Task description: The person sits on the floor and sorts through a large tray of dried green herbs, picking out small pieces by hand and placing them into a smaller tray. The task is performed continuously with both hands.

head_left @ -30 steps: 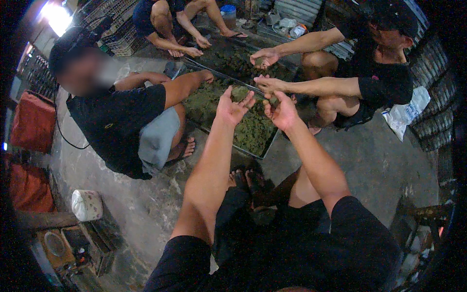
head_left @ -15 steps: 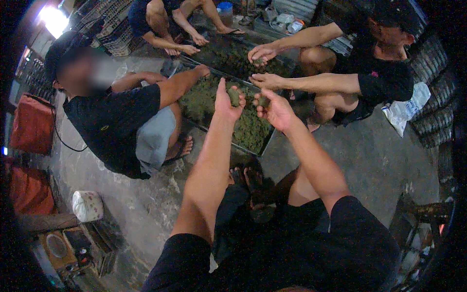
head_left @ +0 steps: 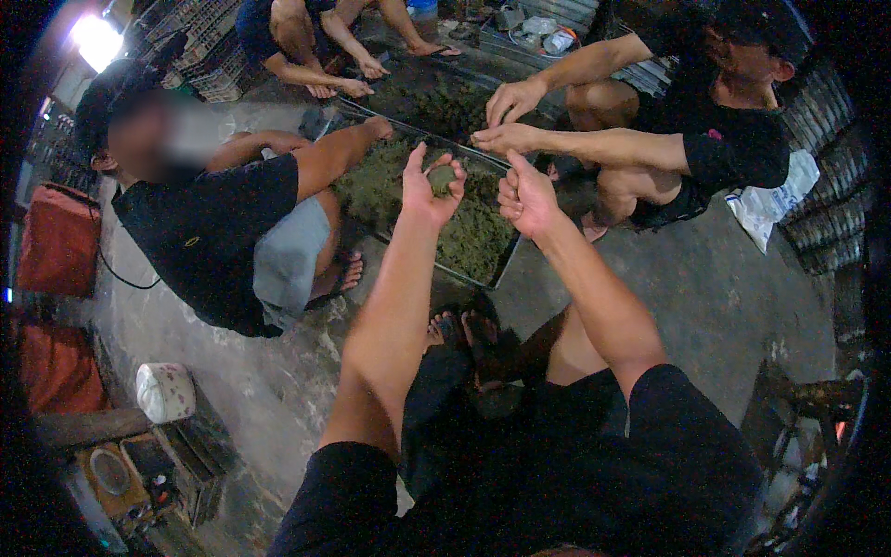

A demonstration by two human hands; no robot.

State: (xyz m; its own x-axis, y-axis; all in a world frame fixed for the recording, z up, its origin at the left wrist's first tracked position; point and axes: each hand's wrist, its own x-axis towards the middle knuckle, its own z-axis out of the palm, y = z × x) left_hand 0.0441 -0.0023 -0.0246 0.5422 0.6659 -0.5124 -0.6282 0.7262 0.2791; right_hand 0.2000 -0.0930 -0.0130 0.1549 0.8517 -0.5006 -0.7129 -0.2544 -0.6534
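Observation:
A round lump of green, moist-looking material (head_left: 442,182) sits in my left hand (head_left: 428,187), whose fingers curl round it. Beside it, slightly apart, my right hand (head_left: 526,193) is closed with the thumb up; its curled fingers hide whatever may be inside. Both hands are above a shallow metal tray (head_left: 506,264) heaped with crumbly green material (head_left: 471,243). A second tray beyond it holds darker clumps (head_left: 446,110).
Co-workers crouch at left (head_left: 213,243), right (head_left: 724,139) and far side (head_left: 283,32), hands over the trays. Red cloths (head_left: 56,241), a white container (head_left: 165,392) and a wooden box (head_left: 111,478) lie left; a white sack (head_left: 770,200) and corrugated panels (head_left: 807,148) stand right.
Both my hands have lifted slightly away from me. The left fingers have curled round the lump; the right ones have closed. The right co-worker's upper hand has moved toward the lower one.

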